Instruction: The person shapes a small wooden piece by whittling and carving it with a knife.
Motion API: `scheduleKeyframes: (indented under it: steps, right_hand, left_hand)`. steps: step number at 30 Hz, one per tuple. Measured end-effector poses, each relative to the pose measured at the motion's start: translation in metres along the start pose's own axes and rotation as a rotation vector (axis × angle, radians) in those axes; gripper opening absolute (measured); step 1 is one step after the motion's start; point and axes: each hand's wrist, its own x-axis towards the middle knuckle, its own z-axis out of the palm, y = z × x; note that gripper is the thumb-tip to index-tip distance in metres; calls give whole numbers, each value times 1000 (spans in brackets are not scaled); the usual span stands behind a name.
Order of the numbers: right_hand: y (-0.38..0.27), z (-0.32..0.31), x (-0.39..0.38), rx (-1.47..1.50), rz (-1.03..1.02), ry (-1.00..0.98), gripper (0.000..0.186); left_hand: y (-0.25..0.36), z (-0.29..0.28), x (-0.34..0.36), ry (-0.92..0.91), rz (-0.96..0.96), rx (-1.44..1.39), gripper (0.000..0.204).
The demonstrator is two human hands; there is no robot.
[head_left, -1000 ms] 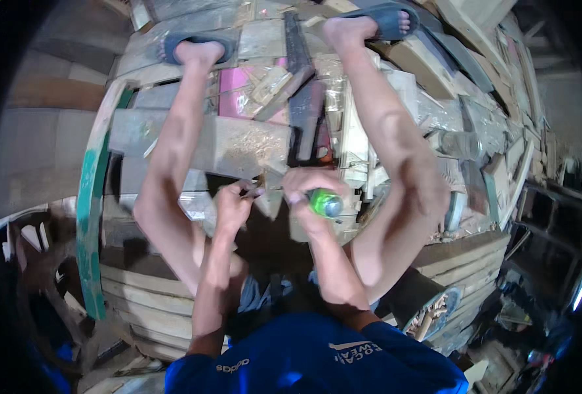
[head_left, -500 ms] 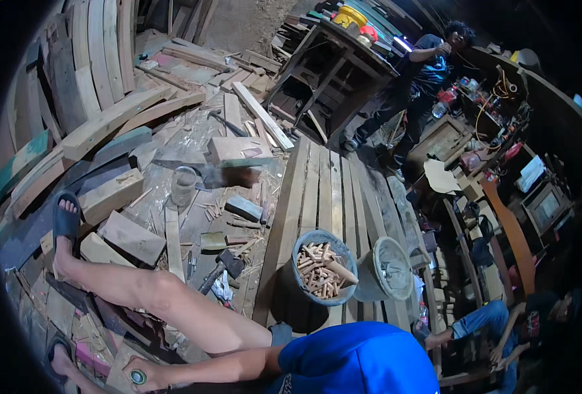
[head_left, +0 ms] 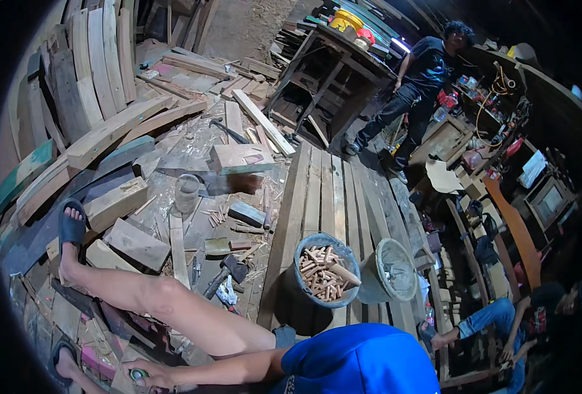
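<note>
My right arm (head_left: 238, 370) reaches from a blue sleeve toward the lower left, below my bent bare leg (head_left: 192, 308). My right hand (head_left: 156, 375) is closed around a small round object with a green end (head_left: 138, 374); the fingers hide the rest, and I cannot make out its kind. Beneath the hand is a pale wooden block (head_left: 124, 379). My left hand is outside the view. On the slatted wooden bench (head_left: 312, 190) stands a bucket (head_left: 297, 262) full of short wooden pegs (head_left: 320, 272), with a second, greyish bucket (head_left: 396, 269) tilted beside it.
A hammer (head_left: 228, 270), a clear cup (head_left: 186, 190), wood blocks (head_left: 137, 243) and offcuts litter the floor. Boards (head_left: 97, 65) lean at the far left. One person (head_left: 429, 72) stands by a wooden cabinet (head_left: 330, 79); another (head_left: 501, 328) sits at the right.
The round object in my right hand has tilted, its green end turning less squarely to view. The standing person's raised hand has come down. The view has shifted slightly.
</note>
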Motion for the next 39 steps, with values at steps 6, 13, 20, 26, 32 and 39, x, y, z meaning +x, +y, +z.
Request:
scheduleKeyframes:
  steps: [6, 13, 20, 26, 32, 39]
  right_hand:
    - [28, -10, -14, -29, 37, -82, 39]
    - [36, 5, -22, 16, -12, -115, 38]
    - [33, -3, -20, 32, -65, -109, 37]
    - [33, -1, -24, 55, -96, -107, 36]
    - [17, 10, -29, 97, -166, -192, 32]
    - [-43, -30, 15, 141, 70, -80, 71]
  left_hand:
    - [4, 1, 0, -7, 6, -2, 25]
    - [-6, -10, -1, 14, -11, -23, 24]
    - [-7, -11, 5, -8, 8, -64, 24]
    - [-16, 0, 7, -33, 24, -128, 23]
    - [-55, -64, -37, 147, -33, -134, 23]
    - [-5, -25, -47, 31, 13, -103, 13]
